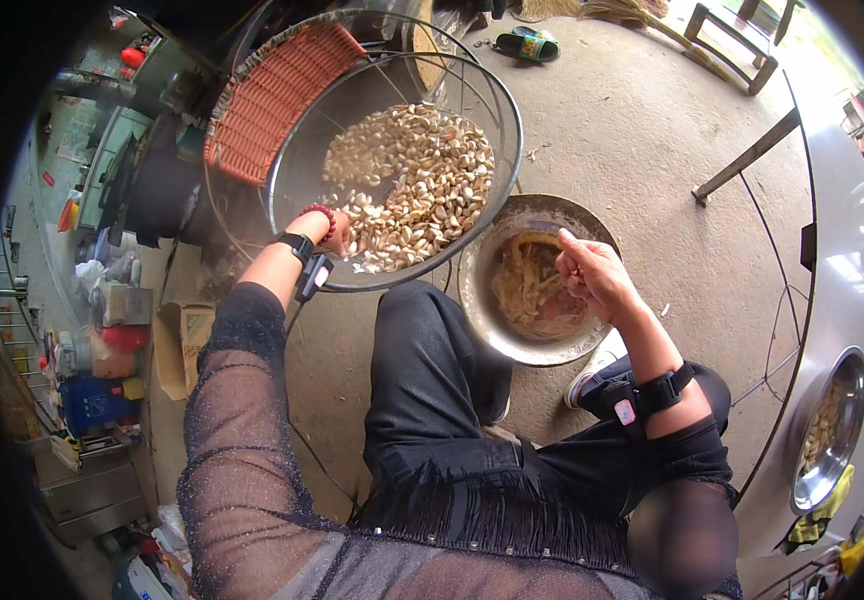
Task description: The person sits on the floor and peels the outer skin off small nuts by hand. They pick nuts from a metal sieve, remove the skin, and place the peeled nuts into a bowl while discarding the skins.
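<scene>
A wide round mesh sieve [293,184] with a metal rim holds a heap of pale garlic cloves [439,202]. My left hand [338,236] reaches over the near left rim and touches the cloves at the heap's edge; its fingertips are mostly hidden. To the right of the sieve, a worn metal basin [477,307] stands on the floor with wet-looking brownish scraps [529,289] in it. Above the basin's right side is my right hand [589,274], fingers curled and thumb raised. Whether something small sits between those fingers cannot be made out.
A red woven basket [282,101] is behind the sieve. At right, a metal bowl of pale pieces [852,450] rests on a grey table [784,427]. Slippers [525,45] and a wooden stool [732,49] are farther off. An open cardboard box [173,349] stands at left.
</scene>
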`<state>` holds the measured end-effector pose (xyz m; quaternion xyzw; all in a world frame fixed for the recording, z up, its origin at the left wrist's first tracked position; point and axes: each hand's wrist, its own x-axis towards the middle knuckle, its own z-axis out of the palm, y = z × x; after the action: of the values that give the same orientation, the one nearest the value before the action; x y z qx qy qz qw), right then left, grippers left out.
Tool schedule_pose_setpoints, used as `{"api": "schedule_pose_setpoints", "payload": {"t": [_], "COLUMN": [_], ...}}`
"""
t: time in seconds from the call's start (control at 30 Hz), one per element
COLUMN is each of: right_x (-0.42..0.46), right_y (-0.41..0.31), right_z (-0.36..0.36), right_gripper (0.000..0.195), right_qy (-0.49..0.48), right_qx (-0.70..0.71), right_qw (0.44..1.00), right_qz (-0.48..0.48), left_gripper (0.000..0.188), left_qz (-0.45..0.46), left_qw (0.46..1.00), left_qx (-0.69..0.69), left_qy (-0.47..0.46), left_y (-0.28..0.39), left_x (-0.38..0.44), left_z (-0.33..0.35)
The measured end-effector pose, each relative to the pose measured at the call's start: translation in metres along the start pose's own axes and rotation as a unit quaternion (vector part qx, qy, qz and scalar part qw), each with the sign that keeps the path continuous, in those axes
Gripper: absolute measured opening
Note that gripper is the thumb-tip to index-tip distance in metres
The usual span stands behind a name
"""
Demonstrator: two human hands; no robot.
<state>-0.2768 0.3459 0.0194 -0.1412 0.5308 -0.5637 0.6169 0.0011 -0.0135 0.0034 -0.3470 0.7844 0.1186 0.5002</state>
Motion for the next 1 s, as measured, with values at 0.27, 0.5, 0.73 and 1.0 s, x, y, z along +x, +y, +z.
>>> {"api": "schedule_pose_setpoints", "payload": {"t": [0.27,0.5,0.73,1.0], "right_x": [0.000,0.002,0.002,0.003], "right_y": [0.001,0.002,0.004,0.005], "right_z": [0.002,0.001,0.001,0.002], "right_gripper": [0.038,0.039,0.040,0.039], "right_qy": [0.006,0.002,-0.008,-0.006], "right_qx": [-0.020,-0.031,-0.031,-0.041], "right_qw": [1.000,1.000,0.999,0.999], "right_qz": [0.004,0.000,0.006,0.005], "left_gripper": [0.024,0.019,0.020,0.015], "left_qz": [0.015,0.030,0.164,0.168], "left_qw": [1.000,0.995,0.967,0.972], "left_qx": [-0.007,-0.056,-0.179,-0.132], "left_qy": [0.024,0.078,0.084,0.100], "left_y": [0.015,0.027,0.040,0.048], "left_x": [0.011,0.005,-0.001,0.002], "left_z": [-0.003,-0.014,-0.005,-0.002]}}
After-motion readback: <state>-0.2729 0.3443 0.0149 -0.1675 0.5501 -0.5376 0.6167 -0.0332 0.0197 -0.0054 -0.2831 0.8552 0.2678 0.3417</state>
